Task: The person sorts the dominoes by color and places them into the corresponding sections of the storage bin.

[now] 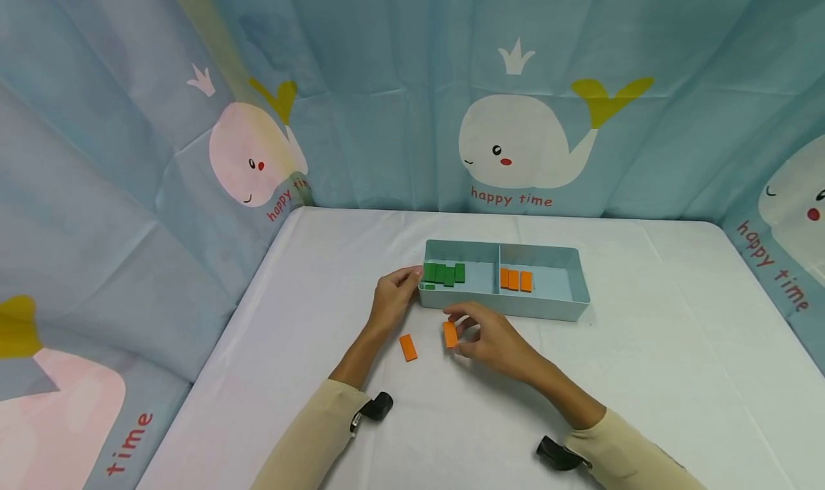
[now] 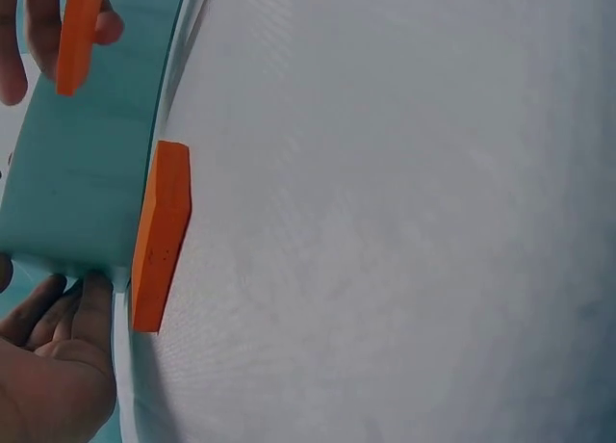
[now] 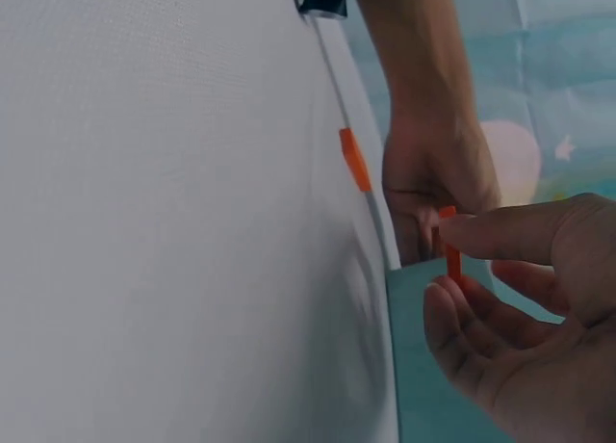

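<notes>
A light blue-green two-compartment box (image 1: 503, 304) sits on the table. My left hand (image 1: 392, 300) holds its left end, fingers against the end wall; in the left wrist view the thumb is mostly cut off. In front of the box, my right hand (image 1: 493, 339) pinches an orange tile (image 1: 450, 334) between thumb and fingers, above the table. Another orange tile (image 1: 408, 347) lies on the cloth between the hands. Several green tiles (image 1: 449, 275) lie in the left compartment, and 3 orange tiles (image 1: 513, 280) stand or lie in the right one.
White cloth (image 1: 657, 361) covers the table. A blue curtain (image 1: 380, 146) with whale prints hangs behind and at the sides. Black wrist cameras (image 1: 558, 454) are worn at both sleeves. A divider (image 1: 499, 268) splits the box.
</notes>
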`<state>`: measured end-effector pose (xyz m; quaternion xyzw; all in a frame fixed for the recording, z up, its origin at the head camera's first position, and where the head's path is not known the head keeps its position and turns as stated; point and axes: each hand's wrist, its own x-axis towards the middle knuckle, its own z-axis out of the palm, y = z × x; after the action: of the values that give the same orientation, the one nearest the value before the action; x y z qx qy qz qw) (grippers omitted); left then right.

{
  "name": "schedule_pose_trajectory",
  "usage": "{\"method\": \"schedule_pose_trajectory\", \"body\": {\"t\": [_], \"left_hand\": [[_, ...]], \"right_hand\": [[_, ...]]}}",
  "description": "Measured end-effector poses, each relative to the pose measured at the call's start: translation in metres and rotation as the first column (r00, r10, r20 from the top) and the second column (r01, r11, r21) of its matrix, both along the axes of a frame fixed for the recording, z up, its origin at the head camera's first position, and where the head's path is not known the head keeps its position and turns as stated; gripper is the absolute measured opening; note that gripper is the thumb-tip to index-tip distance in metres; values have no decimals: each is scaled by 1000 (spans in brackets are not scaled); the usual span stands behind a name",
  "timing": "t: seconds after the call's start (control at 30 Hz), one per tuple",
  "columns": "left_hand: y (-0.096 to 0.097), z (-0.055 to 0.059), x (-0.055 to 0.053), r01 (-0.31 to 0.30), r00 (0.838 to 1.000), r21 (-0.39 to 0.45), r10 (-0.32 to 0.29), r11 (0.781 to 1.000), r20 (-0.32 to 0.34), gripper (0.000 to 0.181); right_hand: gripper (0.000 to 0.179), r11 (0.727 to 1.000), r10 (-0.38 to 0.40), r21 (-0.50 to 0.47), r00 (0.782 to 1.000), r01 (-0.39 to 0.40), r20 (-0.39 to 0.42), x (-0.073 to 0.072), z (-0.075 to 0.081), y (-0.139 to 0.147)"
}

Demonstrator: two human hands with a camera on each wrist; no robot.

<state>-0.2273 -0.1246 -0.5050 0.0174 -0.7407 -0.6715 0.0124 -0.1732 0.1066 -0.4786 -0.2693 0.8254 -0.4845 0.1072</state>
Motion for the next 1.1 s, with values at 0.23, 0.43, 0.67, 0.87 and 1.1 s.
{"method": "schedule_pose_trajectory", "body": {"t": [0.23,0.43,0.67,0.87,1.1], "left_hand": [[0,0,0,-13,1000,-14,13,1000,16,46],[0,0,0,-4,1000,-8,4,1000,14,47],[1,0,0,-8,1000,-19,9,1000,18,48],[1,1,1,-12,1000,-28,13,1000,17,46],[1,1,1,-10,1000,-13,11,1000,27,44]], "right_hand": [[60,999,-51,5,999,51,-13,0,11,18],[58,996,-94,7,996,94,-7,-2,18,35],[56,989,-148,-31,989,147,-24,-6,28,51],[53,982,-180,-59,983,178,-44,-9,34,65],[53,976,-214,-62,976,210,-51,-14,36,81]]}}
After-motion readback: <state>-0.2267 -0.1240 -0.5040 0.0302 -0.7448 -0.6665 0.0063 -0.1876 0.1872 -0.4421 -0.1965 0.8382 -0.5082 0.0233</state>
